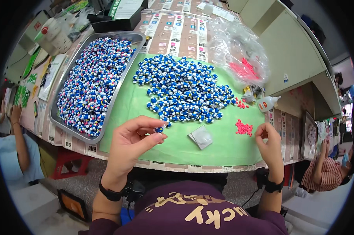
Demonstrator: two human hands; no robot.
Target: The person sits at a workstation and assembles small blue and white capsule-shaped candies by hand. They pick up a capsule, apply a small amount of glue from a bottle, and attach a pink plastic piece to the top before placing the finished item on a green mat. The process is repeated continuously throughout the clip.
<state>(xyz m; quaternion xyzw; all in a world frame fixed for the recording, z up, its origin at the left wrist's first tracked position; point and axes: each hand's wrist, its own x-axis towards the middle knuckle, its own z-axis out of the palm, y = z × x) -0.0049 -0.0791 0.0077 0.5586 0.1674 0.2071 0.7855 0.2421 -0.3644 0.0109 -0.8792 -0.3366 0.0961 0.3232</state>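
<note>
My left hand (pixel 132 137) pinches a small blue-and-white plastic piece (pixel 159 129) between thumb and fingertips, above the front of a green sheet (pixel 165 150). Behind it spreads a large pile of similar blue-and-white pieces (pixel 184 90). My right hand (pixel 271 145) is at the sheet's right edge, its fingers curled together. Whatever is between those fingertips, if anything, is hidden. Just left of it lies a cluster of small pink pieces (pixel 244 128), with a few more pink bits (pixel 241 103) farther back. Between my hands lies a small whitish square pad (pixel 201 138) with a round patch on it.
A metal tray (pixel 76 134) full of blue, white and pink pieces stands on the left. Back right are a white squeeze bottle (pixel 267 103) and a clear plastic bag (pixel 239 43) with pink pieces inside. A beige cabinet (pixel 290 47) borders the right. Other people sit at both sides.
</note>
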